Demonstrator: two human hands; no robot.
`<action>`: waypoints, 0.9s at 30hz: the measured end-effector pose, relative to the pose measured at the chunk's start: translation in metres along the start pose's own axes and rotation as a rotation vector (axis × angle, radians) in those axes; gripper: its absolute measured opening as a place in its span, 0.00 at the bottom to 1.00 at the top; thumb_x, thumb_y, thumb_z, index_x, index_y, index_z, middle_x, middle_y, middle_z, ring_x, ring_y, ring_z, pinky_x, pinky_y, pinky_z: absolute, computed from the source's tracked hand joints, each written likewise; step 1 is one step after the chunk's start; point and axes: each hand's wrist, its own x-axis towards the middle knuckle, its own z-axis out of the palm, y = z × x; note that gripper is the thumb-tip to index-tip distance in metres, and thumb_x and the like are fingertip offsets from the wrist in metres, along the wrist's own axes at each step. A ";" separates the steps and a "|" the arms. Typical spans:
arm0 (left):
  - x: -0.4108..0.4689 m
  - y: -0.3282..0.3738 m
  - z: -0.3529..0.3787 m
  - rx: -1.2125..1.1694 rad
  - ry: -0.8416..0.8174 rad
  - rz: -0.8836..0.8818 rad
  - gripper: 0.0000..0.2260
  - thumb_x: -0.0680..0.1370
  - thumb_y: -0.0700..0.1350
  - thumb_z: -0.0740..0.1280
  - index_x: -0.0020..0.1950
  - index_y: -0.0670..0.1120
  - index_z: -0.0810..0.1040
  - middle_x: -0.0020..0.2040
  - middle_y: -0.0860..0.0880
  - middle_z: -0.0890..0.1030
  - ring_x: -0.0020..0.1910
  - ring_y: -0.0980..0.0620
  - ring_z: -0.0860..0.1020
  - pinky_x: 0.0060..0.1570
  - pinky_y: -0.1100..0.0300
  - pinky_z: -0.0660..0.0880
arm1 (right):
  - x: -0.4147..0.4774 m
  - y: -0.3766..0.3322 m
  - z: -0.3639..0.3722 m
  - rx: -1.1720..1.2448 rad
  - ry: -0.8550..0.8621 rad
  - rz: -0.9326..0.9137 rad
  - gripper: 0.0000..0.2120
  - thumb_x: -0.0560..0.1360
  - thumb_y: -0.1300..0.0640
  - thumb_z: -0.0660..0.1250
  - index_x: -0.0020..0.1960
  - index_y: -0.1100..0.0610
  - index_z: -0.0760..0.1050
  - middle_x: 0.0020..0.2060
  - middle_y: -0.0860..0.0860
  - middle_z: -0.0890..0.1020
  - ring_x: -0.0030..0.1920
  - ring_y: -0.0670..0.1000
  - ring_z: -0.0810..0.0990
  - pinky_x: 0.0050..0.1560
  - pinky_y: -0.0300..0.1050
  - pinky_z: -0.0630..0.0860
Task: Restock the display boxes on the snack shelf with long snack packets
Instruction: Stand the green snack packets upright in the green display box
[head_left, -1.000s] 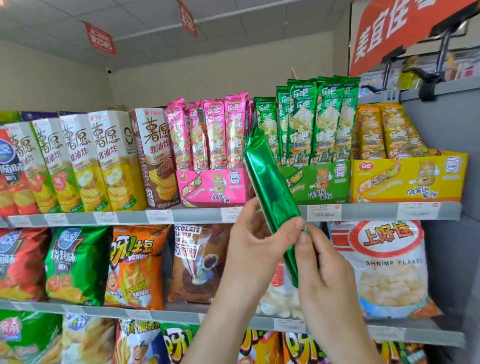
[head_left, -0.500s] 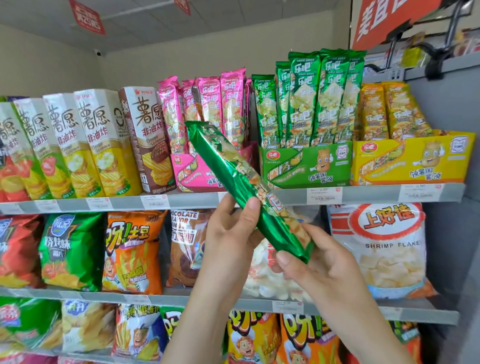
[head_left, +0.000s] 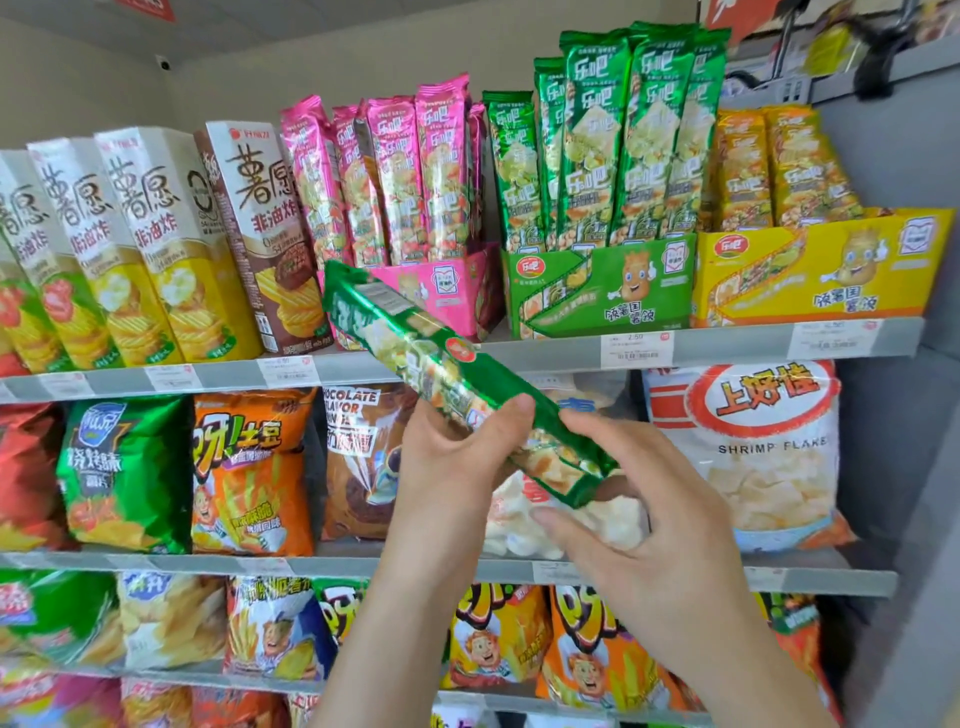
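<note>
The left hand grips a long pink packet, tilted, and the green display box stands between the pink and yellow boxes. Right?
Not quite. The head view shows the long packet in the left hand is green, not pink. It is tilted, and the green display box stands between the pink box and the yellow box.
</note>
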 end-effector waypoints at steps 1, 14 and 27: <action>0.000 0.000 -0.002 -0.005 -0.007 0.002 0.12 0.69 0.40 0.72 0.51 0.40 0.77 0.43 0.43 0.84 0.43 0.46 0.83 0.42 0.56 0.80 | 0.000 -0.002 -0.002 0.155 -0.079 0.088 0.26 0.68 0.46 0.76 0.63 0.37 0.71 0.58 0.41 0.78 0.55 0.43 0.80 0.50 0.30 0.75; 0.020 0.018 -0.013 -0.113 0.221 0.092 0.08 0.74 0.49 0.70 0.47 0.45 0.79 0.39 0.47 0.81 0.38 0.51 0.79 0.39 0.58 0.78 | -0.007 0.012 -0.015 0.575 -0.127 0.344 0.13 0.70 0.55 0.71 0.53 0.53 0.74 0.45 0.51 0.86 0.46 0.48 0.85 0.45 0.32 0.77; 0.028 0.020 -0.004 -0.396 -0.022 -0.035 0.15 0.75 0.52 0.61 0.55 0.43 0.75 0.44 0.45 0.78 0.42 0.47 0.76 0.46 0.54 0.78 | -0.003 0.027 -0.022 1.097 -0.671 0.599 0.30 0.72 0.39 0.70 0.71 0.50 0.72 0.65 0.59 0.77 0.57 0.63 0.81 0.50 0.53 0.79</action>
